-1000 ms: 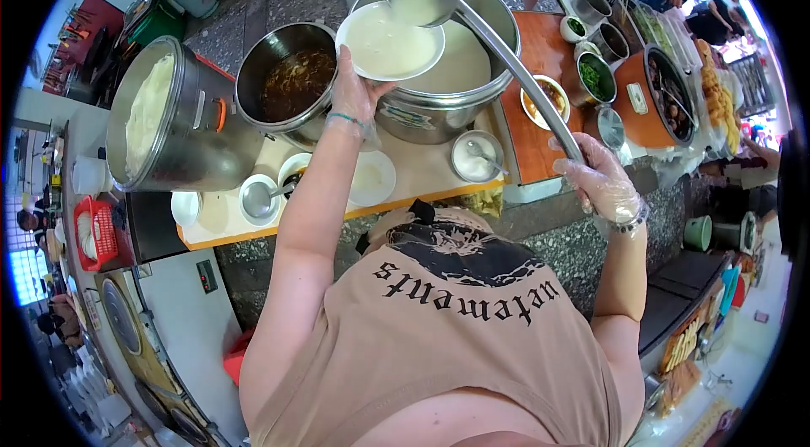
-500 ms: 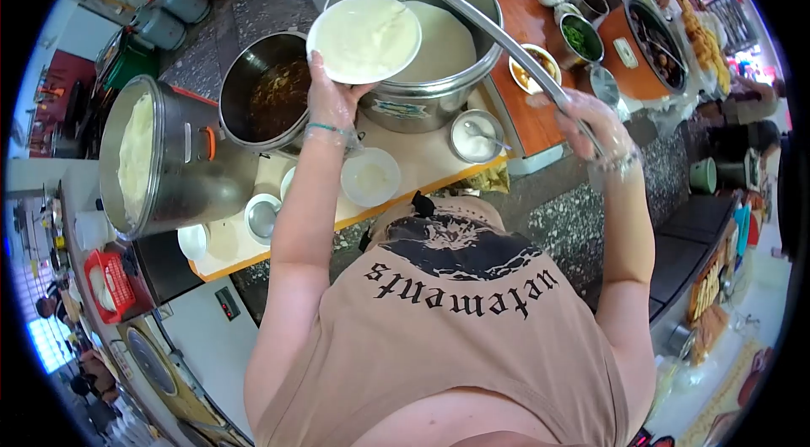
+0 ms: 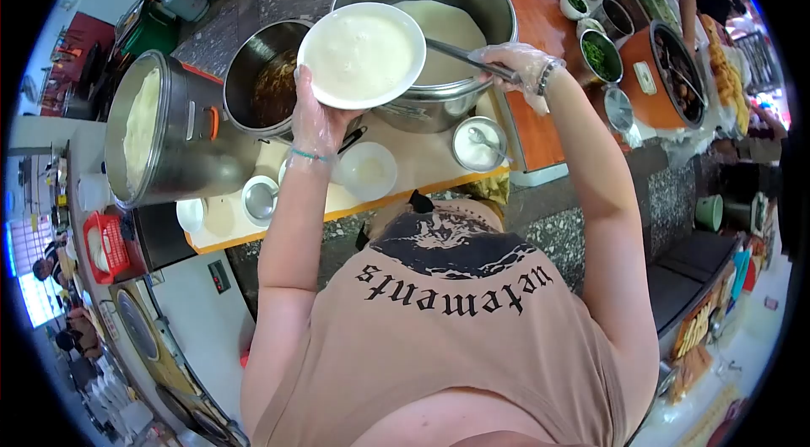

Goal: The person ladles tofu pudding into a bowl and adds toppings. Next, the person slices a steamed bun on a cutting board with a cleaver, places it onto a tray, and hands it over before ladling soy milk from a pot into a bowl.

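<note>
My left hand [image 3: 317, 113], in a clear plastic glove, is closed on the rim and underside of a white bowl [image 3: 363, 92] full of a pale, creamy food. The bowl is held up over the near left edge of a large steel pot [image 3: 510, 12], which contains the same pale food. In my right hand [image 3: 521, 67], also gloved, is the handle of a ladle [image 3: 460, 53]. Its scoop is hidden behind the bowl. Below the bowl, a second white bowl [image 3: 368, 173] rests on the table.
To the left stand a pot of brown liquid [image 3: 274, 97] and a big steel container [image 3: 190, 143]. A bowl of white granules [image 3: 479, 144] with a spoon sits right of centre. Chopped greens [image 3: 600, 56] and an orange cooker [image 3: 643, 80] are farther right. People stand beyond.
The ladle's scoop has come down from above the big pot to behind the bowl. My right hand has moved left and up. The bowl now looks fuller.
</note>
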`<state>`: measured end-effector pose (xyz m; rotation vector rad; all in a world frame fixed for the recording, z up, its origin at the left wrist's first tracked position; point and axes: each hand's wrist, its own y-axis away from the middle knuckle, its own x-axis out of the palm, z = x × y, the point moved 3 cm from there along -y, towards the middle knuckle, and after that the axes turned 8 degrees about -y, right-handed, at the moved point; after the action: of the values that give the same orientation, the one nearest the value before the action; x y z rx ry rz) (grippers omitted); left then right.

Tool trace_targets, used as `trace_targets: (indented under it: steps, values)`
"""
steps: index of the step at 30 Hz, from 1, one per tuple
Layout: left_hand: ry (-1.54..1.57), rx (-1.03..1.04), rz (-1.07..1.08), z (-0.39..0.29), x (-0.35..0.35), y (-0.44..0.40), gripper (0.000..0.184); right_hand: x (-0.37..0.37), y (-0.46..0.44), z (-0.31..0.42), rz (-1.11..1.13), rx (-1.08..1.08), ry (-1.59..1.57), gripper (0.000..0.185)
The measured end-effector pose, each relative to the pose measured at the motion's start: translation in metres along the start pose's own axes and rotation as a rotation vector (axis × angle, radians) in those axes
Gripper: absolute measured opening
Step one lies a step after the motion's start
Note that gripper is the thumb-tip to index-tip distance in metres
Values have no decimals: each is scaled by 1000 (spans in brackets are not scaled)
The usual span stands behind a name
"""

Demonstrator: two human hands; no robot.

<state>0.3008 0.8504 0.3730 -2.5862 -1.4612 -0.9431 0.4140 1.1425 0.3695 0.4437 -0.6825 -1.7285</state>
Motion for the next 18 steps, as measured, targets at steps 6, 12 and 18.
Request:
trace_targets:
  steps: [6, 12, 18]
  values:
    - [-12, -31, -112, 0, 50, 12, 61, -38, -5, 21, -45, -272, 809, 43]
    - [-39, -24, -217, 7, 130, 10, 61, -68, 36, 46, -8, -449, 239, 50]
    - [-54, 37, -169, 35, 213, -18, 62, -122, 47, 62, 218, -439, -386, 71]
